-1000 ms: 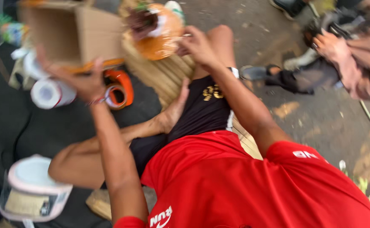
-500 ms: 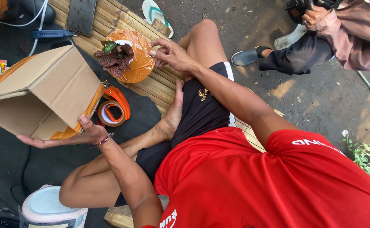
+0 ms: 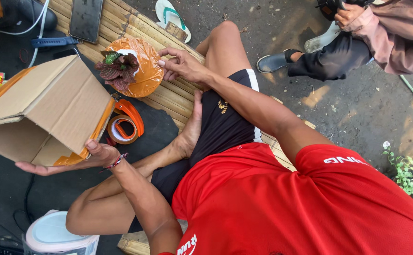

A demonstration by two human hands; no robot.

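My left hand (image 3: 81,158) grips the lower corner of an open cardboard box (image 3: 50,104) edged with orange tape. It holds the box tilted off the ground, with the opening facing down and left. My right hand (image 3: 180,66) reaches forward, and its fingertips pinch the rim of an orange plastic wrap (image 3: 147,78). The wrap surrounds a small plant with red-veined leaves (image 3: 119,71), which rests on a bamboo mat (image 3: 168,101). I sit cross-legged in a red shirt and black shorts.
An orange tape dispenser with a tape roll (image 3: 124,128) lies beside the box. A phone (image 3: 86,19) and a sandal (image 3: 171,16) lie on the mat's far side. A white bucket (image 3: 58,233) stands near my knee. Another person (image 3: 381,33) sits at the top right. Green weeds (image 3: 411,179) grow at the right.
My left hand has swung the box down and toward me, tilting it. My right hand has stayed at the wrapped plant's rim. The view has steadied.
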